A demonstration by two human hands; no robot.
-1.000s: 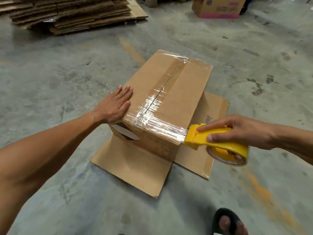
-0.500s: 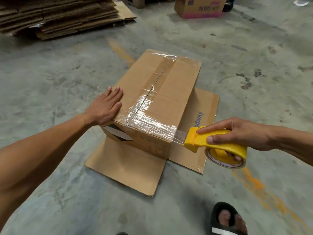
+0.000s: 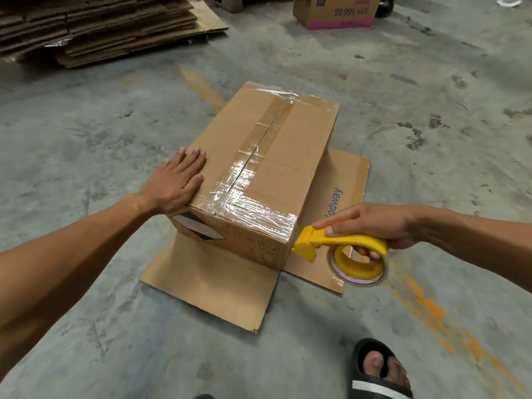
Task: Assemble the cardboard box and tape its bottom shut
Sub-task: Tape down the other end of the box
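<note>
Tape dispenser (image 3: 342, 249) now off box (image 3: 259, 180); right hand (image 3: 371, 223) grips it; left hand (image 3: 175, 185) flat; concrete floor (image 3: 86, 133).

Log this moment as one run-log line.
left hand: flat on cardboard box | right hand: holds yellow tape dispenser at near right corner | seam: taped | flaps: splayed on floor

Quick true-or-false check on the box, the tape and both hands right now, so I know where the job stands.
1. The left hand lies flat on the box. True.
2. The right hand holds a red tape dispenser. False: the tape dispenser is yellow.
3. Clear tape runs along the box's near top edge. True.
4. The box's lower flaps are folded shut. False: the flaps lie spread on the floor.
</note>
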